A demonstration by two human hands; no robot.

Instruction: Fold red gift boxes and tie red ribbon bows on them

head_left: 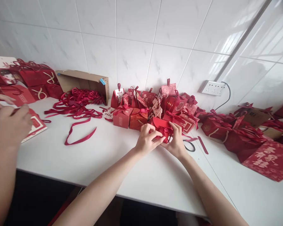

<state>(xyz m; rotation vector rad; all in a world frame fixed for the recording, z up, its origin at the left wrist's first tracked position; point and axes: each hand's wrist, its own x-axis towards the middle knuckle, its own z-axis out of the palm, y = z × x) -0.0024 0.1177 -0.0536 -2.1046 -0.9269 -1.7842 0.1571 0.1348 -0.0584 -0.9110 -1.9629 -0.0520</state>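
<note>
Left hand (146,138), right hand (176,142): grasping one red ribboned paper box (159,123). One open brown cardboard carton (80,83), far left. Printed red boxes (121,120) crowd far side.

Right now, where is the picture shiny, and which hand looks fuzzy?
In the head view, window-like glare on the wall tiles, upper right; in the head view, a co-worker's hand, far left, blurred, while the left hand and right hand look clearer.

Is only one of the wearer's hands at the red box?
No, the left hand is at the ribbon on the red box while the right hand holds its side.
</note>
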